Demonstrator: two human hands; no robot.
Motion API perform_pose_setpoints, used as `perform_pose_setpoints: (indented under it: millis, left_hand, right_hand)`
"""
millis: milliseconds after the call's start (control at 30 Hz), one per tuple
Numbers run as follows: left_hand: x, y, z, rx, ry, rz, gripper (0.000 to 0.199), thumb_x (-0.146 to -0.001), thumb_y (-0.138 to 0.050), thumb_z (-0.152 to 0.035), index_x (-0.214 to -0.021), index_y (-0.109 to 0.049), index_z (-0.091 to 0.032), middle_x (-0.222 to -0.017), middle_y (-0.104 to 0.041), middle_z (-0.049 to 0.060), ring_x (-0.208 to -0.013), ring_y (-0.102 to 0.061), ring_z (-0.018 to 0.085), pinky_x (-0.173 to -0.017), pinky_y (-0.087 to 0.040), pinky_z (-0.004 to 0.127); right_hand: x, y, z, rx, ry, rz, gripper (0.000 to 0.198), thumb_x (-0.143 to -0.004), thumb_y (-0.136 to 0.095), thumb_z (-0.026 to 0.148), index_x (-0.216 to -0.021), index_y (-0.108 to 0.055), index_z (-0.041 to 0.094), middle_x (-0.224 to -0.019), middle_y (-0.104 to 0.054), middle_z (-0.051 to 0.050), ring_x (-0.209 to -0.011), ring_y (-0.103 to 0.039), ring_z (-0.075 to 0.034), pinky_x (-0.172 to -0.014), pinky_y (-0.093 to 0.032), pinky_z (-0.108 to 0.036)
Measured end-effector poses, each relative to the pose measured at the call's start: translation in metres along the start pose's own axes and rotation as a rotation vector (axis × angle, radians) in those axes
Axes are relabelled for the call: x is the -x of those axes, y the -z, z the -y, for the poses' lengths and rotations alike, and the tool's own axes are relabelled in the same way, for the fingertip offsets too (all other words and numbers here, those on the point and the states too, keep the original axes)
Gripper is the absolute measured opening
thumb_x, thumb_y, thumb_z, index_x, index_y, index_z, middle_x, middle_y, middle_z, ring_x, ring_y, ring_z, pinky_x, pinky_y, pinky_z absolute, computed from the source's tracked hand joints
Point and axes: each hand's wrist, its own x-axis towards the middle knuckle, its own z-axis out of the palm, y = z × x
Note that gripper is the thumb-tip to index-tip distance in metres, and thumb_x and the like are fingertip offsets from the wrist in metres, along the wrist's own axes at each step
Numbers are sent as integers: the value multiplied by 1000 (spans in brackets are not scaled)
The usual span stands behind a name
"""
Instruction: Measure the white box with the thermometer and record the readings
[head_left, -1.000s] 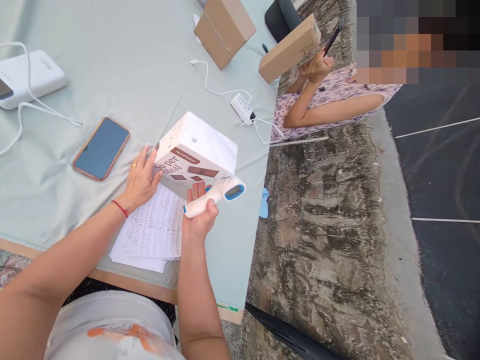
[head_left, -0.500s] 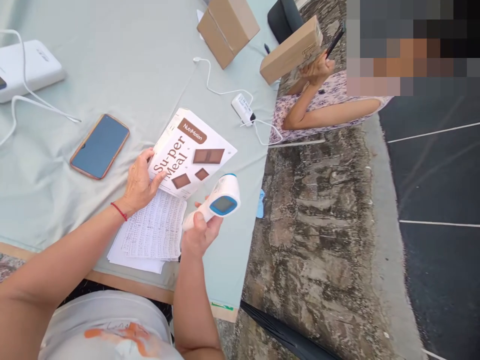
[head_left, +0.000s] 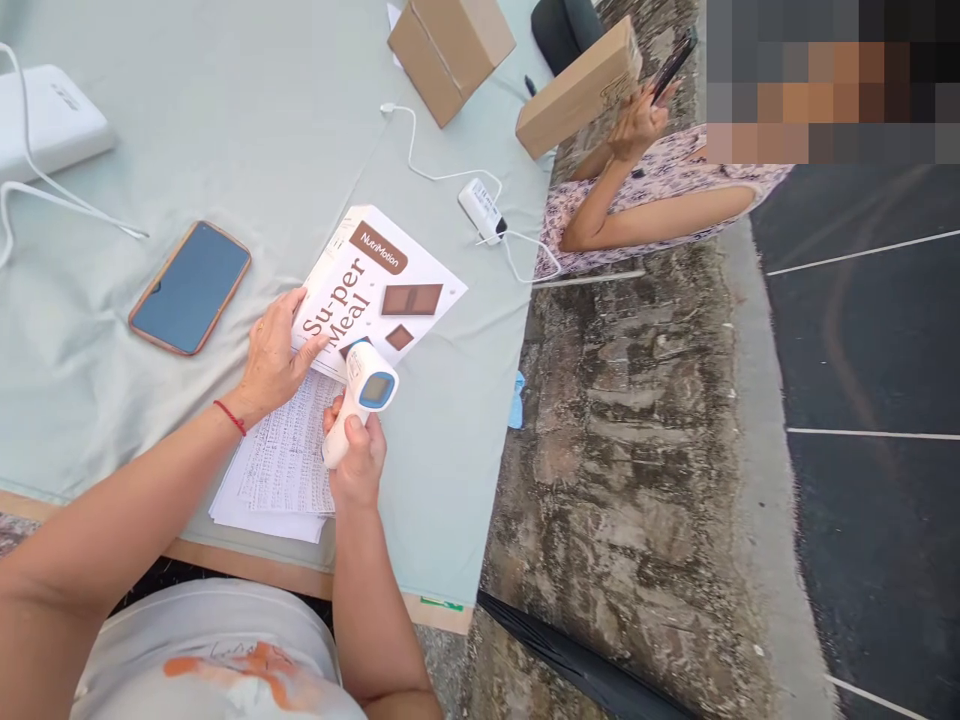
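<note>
— Largest entry?
— Table (head_left: 247, 100), one, under pale green cloth.
— Following?
— Carton (head_left: 450, 60), one, plain brown, at the far side. Su-per Meal box (head_left: 371, 290), one, white, in front of the wearer, tilted, printed face towards them; whether it rests on the cloth cannot be told. Written sheets (head_left: 281, 470), several, partly beneath it in view.
— Smaller lots?
— Phone (head_left: 190, 288), one, screen up, left of the box. Left hand (head_left: 277, 350), thumb on the printed face, fingers narrow about the box's left edge, holding it. Handheld device (head_left: 361, 375), white and blue, small display. Right hand (head_left: 360, 460), fingers wrapped round its handle; forefinger mostly hidden. Red bracelet (head_left: 229, 417), left wrist.
— Step in hand?
— Judged: aiming the device at the box's lower front. Contact cannot be told.
— What does the next move call for?
— Judged: a steady left-hand hold, the device's nose square to the print, its display readable.
</note>
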Motion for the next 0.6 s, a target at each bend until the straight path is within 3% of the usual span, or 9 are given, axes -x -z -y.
perform_pose_setpoints:
  millis: [600]
  left_hand:
    - [-1, 2, 1, 24, 22, 40, 66, -96, -48, -68, -146, -38, -26, -145, -54, 15, -132, -53, 34, -106, -45, 55]
  right_hand:
    - [1, -5, 5, -33, 4, -5, 35, -76, -62, 54, -88, -56, 22, -73, -53, 3, -68, -48, -13, -66, -38, -29]
